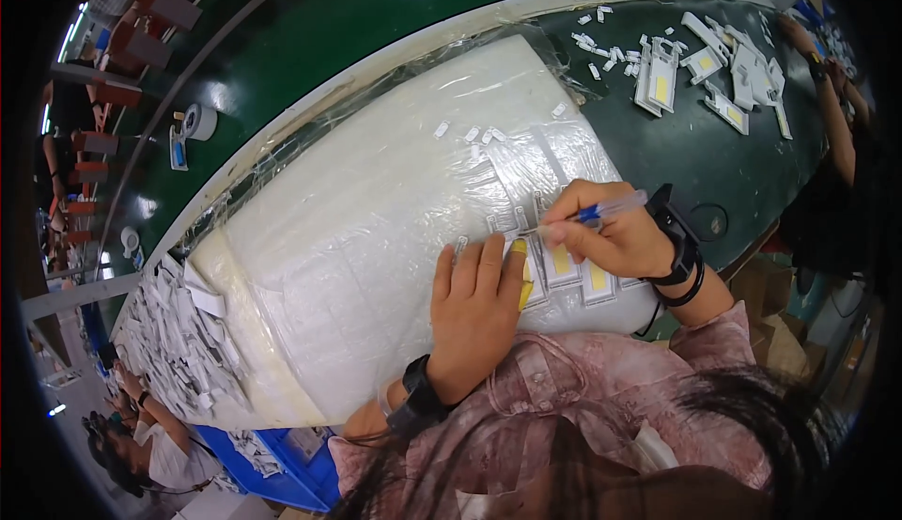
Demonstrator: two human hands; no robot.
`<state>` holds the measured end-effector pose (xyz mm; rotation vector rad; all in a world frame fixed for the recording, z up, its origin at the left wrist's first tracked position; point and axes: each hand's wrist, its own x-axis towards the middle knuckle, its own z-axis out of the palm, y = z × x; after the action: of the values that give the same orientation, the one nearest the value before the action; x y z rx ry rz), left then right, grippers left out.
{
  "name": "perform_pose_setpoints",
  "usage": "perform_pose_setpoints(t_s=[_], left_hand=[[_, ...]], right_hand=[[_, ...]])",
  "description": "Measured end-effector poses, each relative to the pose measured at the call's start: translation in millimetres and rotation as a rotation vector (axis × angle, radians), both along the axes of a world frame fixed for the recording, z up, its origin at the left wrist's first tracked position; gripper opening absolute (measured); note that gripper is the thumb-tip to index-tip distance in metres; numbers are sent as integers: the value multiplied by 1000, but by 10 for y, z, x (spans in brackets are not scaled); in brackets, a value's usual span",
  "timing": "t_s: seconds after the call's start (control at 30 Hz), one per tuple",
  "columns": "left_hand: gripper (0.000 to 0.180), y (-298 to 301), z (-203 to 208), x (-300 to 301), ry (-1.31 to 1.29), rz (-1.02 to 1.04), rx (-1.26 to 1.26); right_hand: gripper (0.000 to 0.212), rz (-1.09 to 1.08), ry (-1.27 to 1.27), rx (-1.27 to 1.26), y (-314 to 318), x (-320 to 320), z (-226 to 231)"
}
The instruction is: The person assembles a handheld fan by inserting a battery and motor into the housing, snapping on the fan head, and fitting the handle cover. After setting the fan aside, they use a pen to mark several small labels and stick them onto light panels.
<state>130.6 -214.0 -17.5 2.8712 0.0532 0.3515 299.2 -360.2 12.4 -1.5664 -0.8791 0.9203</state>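
My right hand (611,238) is closed round a clear pen (615,205) with a blue grip, its tip pointing down and left at small white parts. My left hand (477,318) lies palm down with its fingers stretched out, and yellow wrapping shows on the index finger. The fingertips rest at the edge of a row of white rectangular pieces; one piece with a yellow panel (598,283) sits just below my right hand. Under both hands is a white pad (348,210) covered in clear plastic film. What exactly the pen tip touches is too small to tell.
Several tiny white parts (473,133) lie higher on the pad. More white pieces with yellow panels (660,83) are on the green table at the right. A heap of white pieces (178,341) and a blue bin (272,468) are at the left. Co-workers' arms (832,97) reach in.
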Motion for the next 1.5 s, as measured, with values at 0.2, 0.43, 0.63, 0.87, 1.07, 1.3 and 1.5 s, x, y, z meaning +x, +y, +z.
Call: perform_pose_setpoints(t_s=[0.2, 0.43, 0.63, 0.87, 1.07, 1.3, 1.5], left_hand=[[37, 15, 2, -4, 14, -4, -10], [41, 34, -25, -9, 23, -8, -30], [44, 43, -29, -9, 56, -11, 3], [42, 37, -46, 6, 38, -18, -36], [41, 27, -57, -7, 24, -12, -48], [39, 24, -34, 0, 41, -16, -57], [42, 51, -47, 19, 63, -13, -27]], right_hand=[[12, -10, 80, 85, 86, -124, -245], [10, 50, -193, 4, 166, -113, -328], [10, 84, -146, 51, 158, -123, -402], [10, 90, -225, 60, 174, -113, -418], [10, 84, -194, 38, 168, -125, -427], [11, 100, -214, 38, 182, -129, -396], [10, 118, -270, 34, 235, -122, -440]])
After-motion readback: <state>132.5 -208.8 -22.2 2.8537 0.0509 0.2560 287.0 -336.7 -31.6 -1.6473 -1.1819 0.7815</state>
